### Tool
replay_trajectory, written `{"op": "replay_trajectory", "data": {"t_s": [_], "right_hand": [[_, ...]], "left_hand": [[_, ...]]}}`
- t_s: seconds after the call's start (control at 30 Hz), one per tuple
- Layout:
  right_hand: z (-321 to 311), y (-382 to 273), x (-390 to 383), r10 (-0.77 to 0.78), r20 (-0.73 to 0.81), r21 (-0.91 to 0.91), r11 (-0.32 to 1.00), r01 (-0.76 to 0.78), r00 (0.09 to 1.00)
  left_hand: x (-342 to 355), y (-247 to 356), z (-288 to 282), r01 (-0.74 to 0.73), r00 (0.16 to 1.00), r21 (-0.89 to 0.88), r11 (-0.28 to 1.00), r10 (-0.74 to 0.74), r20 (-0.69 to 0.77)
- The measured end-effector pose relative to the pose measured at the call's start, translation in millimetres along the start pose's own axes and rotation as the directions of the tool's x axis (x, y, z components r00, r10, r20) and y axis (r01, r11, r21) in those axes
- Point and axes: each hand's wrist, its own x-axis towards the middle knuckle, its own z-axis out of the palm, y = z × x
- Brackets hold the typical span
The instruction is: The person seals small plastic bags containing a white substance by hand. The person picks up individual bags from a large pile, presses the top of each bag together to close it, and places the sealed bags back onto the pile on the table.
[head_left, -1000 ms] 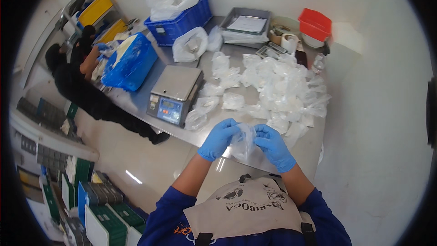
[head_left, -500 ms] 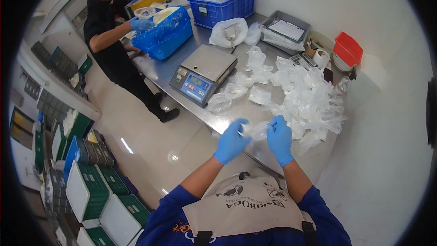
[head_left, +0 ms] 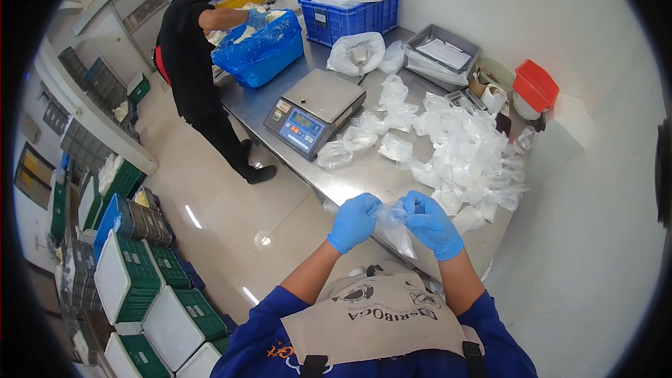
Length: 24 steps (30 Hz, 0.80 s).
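Note:
Between my two blue-gloved hands hangs a clear plastic bag [head_left: 396, 229], at the table's near edge. My left hand [head_left: 355, 222] is closed on one side of its top. On the other side my right hand [head_left: 432, 222] pinches the plastic, fingers drawn together. The bag's lower end droops toward my apron; what it holds, if anything, I cannot make out. Just beyond my hands lies a heap of clear bags with white contents [head_left: 465, 147]. A digital scale [head_left: 315, 112] with a bare metal plate stands to the left of the heap.
The steel table [head_left: 371, 175] carries a blue crate [head_left: 350, 19], a grey tray with a clipboard [head_left: 442, 54] and a red scoop-like container [head_left: 535, 86]. At the far left a co-worker [head_left: 192, 56] reaches into a blue-lined tub [head_left: 260, 56]. Stacked green crates [head_left: 133, 273] stand on the floor.
My hands have come closer together, and the bag has moved from the table's edge to hang between them. The co-worker has shifted right and leans over the tub.

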Motion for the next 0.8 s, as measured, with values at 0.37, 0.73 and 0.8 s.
{"op": "replay_trajectory", "data": {"t_s": [0.37, 0.73, 0.8], "right_hand": [[-58.0, -18.8, -56.2, -0.456, -0.443, -0.859, 0.461, -0.221, 0.772], [-42.4, -76.3, -110.7, -0.476, 0.029, -0.983, -0.171, -0.061, 0.879], [-27.0, -107.6, -114.9, -0.546, 0.054, -0.997, -0.077, 0.015, 0.836]], "left_hand": [[16.5, 76.9, 59.7, 0.263, 0.963, -0.438, 0.859, -0.202, 0.181], [23.7, 119.1, 87.0, -0.085, 0.995, -0.42, 0.903, 0.099, 0.011], [27.3, 146.8, 81.3, -0.21, 0.965, -0.508, 0.836, 0.26, 0.03]]}}
